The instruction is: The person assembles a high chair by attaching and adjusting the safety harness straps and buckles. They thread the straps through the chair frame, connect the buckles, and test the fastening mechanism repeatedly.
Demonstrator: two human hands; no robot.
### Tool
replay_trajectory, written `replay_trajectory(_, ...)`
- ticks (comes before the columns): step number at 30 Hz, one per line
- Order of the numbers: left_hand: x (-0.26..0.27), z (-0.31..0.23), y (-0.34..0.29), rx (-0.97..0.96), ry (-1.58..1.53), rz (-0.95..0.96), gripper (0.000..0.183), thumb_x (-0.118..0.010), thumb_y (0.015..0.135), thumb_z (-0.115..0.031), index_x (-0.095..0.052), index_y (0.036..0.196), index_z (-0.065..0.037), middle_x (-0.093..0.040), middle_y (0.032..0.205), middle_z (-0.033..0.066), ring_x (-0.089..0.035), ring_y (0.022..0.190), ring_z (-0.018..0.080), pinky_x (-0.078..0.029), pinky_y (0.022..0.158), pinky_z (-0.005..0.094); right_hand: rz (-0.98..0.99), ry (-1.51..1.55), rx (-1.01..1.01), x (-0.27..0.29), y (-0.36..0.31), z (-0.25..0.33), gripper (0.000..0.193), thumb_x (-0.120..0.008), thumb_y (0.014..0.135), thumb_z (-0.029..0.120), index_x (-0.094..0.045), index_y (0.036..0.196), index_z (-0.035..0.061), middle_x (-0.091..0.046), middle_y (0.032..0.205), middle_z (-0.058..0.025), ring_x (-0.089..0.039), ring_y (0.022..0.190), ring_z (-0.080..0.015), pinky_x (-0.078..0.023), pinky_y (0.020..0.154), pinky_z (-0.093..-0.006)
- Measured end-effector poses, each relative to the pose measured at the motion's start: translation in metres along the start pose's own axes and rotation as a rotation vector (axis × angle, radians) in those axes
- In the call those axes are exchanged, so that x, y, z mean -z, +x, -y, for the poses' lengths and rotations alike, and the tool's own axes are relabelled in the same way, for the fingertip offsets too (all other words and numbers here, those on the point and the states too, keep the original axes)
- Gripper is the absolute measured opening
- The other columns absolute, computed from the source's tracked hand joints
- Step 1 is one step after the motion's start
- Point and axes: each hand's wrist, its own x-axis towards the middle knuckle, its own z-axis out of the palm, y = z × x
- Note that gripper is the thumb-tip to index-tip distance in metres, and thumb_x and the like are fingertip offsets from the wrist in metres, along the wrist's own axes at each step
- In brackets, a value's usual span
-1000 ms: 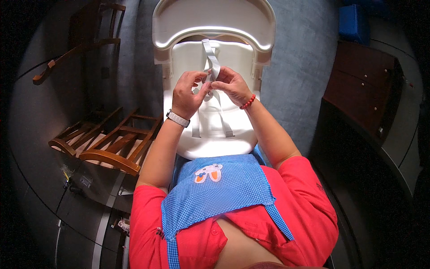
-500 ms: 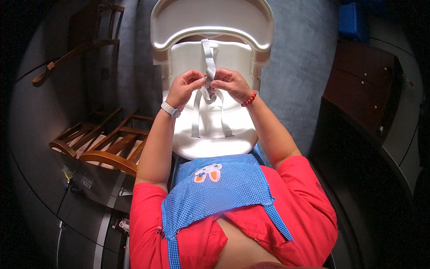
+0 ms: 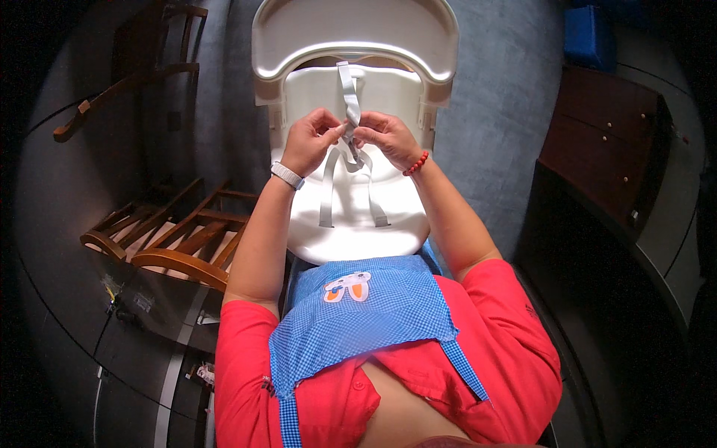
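My left hand (image 3: 310,143) and my right hand (image 3: 390,140) meet in front of the backrest of a white plastic high chair (image 3: 343,243). Both are closed, thumbs against fingers, on a light grey harness strap (image 3: 349,88). The strap runs up from between my fingertips to the top of the backrest and looks twisted just above them. Below my hands it hangs in a loop, and two lower straps lead down to slots in the seat. Whether a buckle sits between my fingers is too small and covered to tell.
A white tray-like panel (image 3: 355,30) stands at the far end of the chair. To the left lie wooden chairs (image 3: 194,239) with slatted frames. A dark brown cabinet (image 3: 601,134) is on the right, with a blue box-shaped thing (image 3: 590,37) behind it.
My hands stay at the strap, with only small shifts of the fingers. The left wrist has moved slightly, and the strap's lower loop hangs a little differently.
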Motion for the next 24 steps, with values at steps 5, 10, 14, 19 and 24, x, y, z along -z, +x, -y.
replay_trajectory(5,-0.008,-0.017,0.0,0.041,0.274,-0.038,0.014,-0.059,0.087,-0.014,-0.055,0.084,-0.001,-0.062,0.076,0.0044,-0.058,0.07,0.0092,-0.047,0.06,0.0221,0.012,-0.113,0.062,0.003,0.0,0.003,0.025,-0.061,0.086,0.011,-0.059,0.108,-0.0006,-0.062,0.092,-0.0042,-0.056,0.08,-0.0092,-0.047,0.072,-0.0231)
replay_trajectory(10,-0.004,-0.004,0.003,-0.011,0.094,0.016,0.012,-0.058,0.086,-0.012,-0.054,0.09,-0.001,-0.06,0.079,0.005,-0.058,0.073,0.0095,-0.048,0.064,0.0221,-0.025,-0.097,0.069,0.003,-0.001,0.0,0.026,-0.062,0.085,0.012,-0.058,0.108,-0.001,-0.063,0.093,-0.005,-0.057,0.081,-0.0092,-0.047,0.072,-0.0228)
replay_trajectory(14,-0.001,-0.002,0.002,-0.046,0.177,0.003,0.016,-0.058,0.085,-0.01,-0.055,0.099,-0.002,-0.061,0.087,0.0045,-0.058,0.08,0.0106,-0.048,0.069,0.0231,-0.096,-0.115,0.104,-0.001,-0.003,0.001,0.023,-0.065,0.083,0.012,-0.058,0.101,-0.0018,-0.064,0.088,-0.0058,-0.06,0.077,-0.0101,-0.049,0.068,-0.0223)
replay_trajectory(19,-0.015,-0.012,-0.01,-0.294,0.294,-0.024,0.029,-0.059,0.084,-0.008,-0.055,0.112,-0.002,-0.062,0.1,0.0064,-0.059,0.089,0.0128,-0.047,0.075,0.0231,-0.244,-0.68,0.183,-0.001,0.0,0.018,0.03,-0.072,0.077,0.023,-0.06,0.088,-0.0016,-0.065,0.075,-0.0089,-0.063,0.066,-0.013,-0.051,0.059,-0.0241)
replay_trajectory(24,-0.023,0.006,-0.006,-0.051,-0.21,-0.072,0.03,-0.058,0.086,-0.008,-0.052,0.113,0.003,-0.063,0.1,0.009,-0.061,0.09,0.014,-0.049,0.081,0.0263,-0.329,-0.485,0.045,-0.022,-0.005,0.03,0.022,-0.062,0.085,0.021,-0.062,0.082,-0.0013,-0.065,0.07,-0.0069,-0.062,0.062,-0.0127,-0.05,0.057,-0.0238)
